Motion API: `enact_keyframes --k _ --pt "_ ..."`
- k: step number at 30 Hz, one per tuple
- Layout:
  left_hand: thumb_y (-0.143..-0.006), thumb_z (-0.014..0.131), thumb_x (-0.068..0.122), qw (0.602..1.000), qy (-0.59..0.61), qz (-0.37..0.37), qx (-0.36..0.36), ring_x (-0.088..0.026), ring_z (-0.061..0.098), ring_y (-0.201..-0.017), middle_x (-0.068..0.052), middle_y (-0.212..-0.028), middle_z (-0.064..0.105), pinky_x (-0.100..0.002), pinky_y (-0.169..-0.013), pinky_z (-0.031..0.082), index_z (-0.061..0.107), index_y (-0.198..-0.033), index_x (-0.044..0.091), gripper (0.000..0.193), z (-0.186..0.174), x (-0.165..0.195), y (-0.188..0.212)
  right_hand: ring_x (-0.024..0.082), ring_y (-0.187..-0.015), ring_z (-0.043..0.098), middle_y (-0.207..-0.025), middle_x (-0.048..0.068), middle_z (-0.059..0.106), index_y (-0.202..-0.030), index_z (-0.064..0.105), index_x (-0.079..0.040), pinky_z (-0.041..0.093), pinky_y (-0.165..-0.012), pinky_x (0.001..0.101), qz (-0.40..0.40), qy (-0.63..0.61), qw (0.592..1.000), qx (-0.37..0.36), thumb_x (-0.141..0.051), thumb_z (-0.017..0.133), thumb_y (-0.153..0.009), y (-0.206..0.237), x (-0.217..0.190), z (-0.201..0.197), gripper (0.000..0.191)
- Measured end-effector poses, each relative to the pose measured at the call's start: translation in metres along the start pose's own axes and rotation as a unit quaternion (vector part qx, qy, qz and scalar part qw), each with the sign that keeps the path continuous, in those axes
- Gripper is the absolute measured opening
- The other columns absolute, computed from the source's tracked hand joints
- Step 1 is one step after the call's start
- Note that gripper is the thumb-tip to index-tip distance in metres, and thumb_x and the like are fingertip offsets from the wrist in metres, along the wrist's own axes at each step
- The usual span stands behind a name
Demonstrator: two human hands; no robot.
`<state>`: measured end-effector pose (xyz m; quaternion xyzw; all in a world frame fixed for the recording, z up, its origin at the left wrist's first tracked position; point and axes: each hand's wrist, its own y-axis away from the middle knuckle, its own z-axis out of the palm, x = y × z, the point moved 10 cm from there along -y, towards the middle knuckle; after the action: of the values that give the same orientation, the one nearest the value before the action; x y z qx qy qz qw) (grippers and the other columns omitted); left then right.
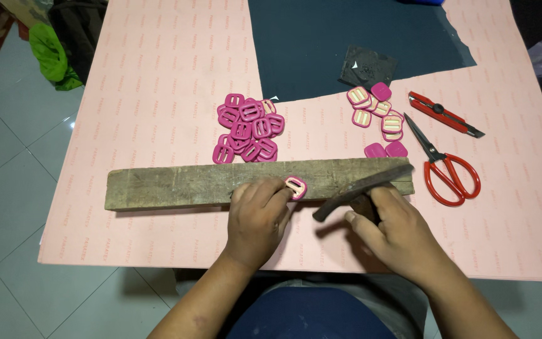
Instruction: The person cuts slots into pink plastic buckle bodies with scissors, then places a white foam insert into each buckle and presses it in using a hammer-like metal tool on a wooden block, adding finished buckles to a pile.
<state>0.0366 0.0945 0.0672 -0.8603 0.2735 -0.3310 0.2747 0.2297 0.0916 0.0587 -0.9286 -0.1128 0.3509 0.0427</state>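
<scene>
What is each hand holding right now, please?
Left hand: closed on a pink buckle on the wooden plank.
Right hand: closed around a hammer.

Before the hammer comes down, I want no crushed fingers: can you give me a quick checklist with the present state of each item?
1. Pink buckle lies on the wooden plank: ok.
2. Left hand fingertips touch the buckle, close to where a blow would land: not ok.
3. Right hand grips the hammer: ok.
4. Hammer head lined up over the buckle: cannot tell.
5. Scissors and red cutter lie apart from the plank: ok.
</scene>
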Motion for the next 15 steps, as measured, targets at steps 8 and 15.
enact_keyframes --k 8,15 --pt "-0.08 0.072 0.002 1.0 -0.019 -0.013 -0.016 -0.028 0.061 -0.108 -0.01 -0.109 0.061 -0.044 -0.096 0.044 0.07 -0.105 0.003 0.026 0.009 -0.005 0.01 0.03 -0.084 0.074 -0.098 0.013 0.075 -0.116 0.071 -0.009 0.057 -0.072 0.038 -0.076 0.01 0.997 0.023 -0.024 0.073 -0.091 -0.015 -0.02 0.023 0.029" --pt "-0.083 0.072 0.005 1.0 0.005 -0.01 0.0 -0.028 0.061 -0.113 -0.009 -0.112 0.063 -0.044 -0.1 0.043 0.07 -0.106 0.005 0.023 0.005 -0.007 0.011 0.031 -0.079 0.072 -0.094 0.013 0.073 -0.115 0.07 -0.011 0.056 -0.067 0.0399 -0.135 0.027 0.99 0.03 -0.02 0.073 -0.091 -0.041 -0.051 0.035 0.026"
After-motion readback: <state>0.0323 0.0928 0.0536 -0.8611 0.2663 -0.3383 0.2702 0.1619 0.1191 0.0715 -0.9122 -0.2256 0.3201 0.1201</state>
